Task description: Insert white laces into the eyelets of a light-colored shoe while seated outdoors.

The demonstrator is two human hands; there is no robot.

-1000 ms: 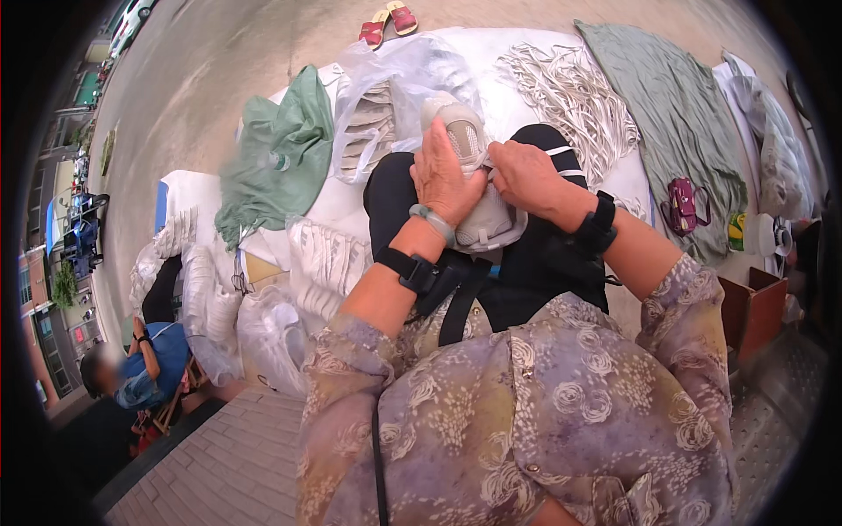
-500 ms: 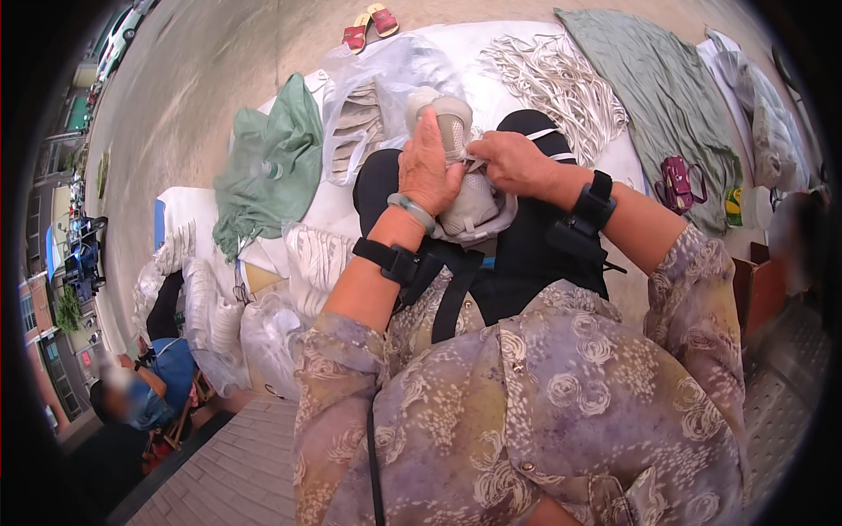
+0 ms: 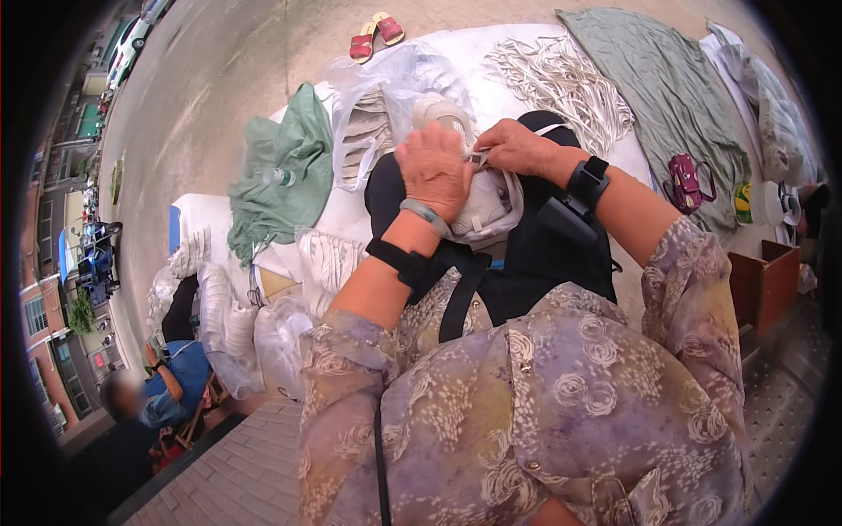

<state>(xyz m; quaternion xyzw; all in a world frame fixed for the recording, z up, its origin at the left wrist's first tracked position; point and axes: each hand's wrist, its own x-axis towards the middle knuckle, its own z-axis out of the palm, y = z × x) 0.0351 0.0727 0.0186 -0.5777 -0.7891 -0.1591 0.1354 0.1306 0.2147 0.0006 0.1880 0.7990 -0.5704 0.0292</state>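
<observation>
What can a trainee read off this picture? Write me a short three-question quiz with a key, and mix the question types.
1. Which of the wearer's hands has its fingers extended over the shoe?
2. True or false: the pile of laces lies to the right of the red slippers.
3. Fill in: the maroon bag rests on the ____ cloth.

Key: 1. The left hand. 2. True. 3. Grey-green.

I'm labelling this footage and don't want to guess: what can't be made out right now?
Head view: the middle of the shoe, covered by the left hand.
Head view: how the lace is threaded, too small and partly behind the right hand.
Head view: anything under the green cloth, hidden by its folds.
</observation>
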